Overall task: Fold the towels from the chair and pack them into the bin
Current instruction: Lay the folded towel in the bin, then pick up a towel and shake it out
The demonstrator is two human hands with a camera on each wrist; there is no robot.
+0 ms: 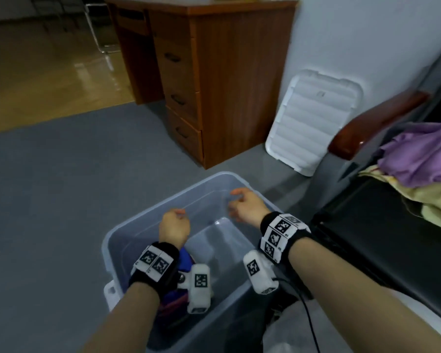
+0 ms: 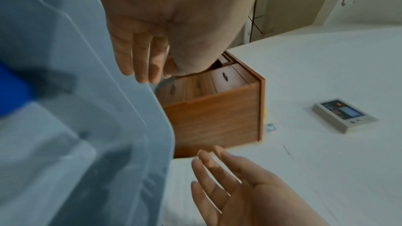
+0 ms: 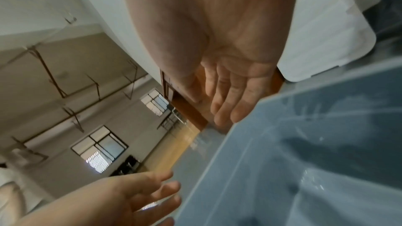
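Both hands hover over the clear bin [image 1: 117, 240], the left hand [image 1: 174, 226] and right hand [image 1: 245, 206] loose-fingered and empty, touching nothing.

Grey floor [image 1: 61, 174] carrying translucent bin [image 1: 148, 212], wooden drawer cabinet [image 1: 227, 85] and black chair [image 1: 379, 238]; white lid [image 1: 313, 123] leaning against the wall.
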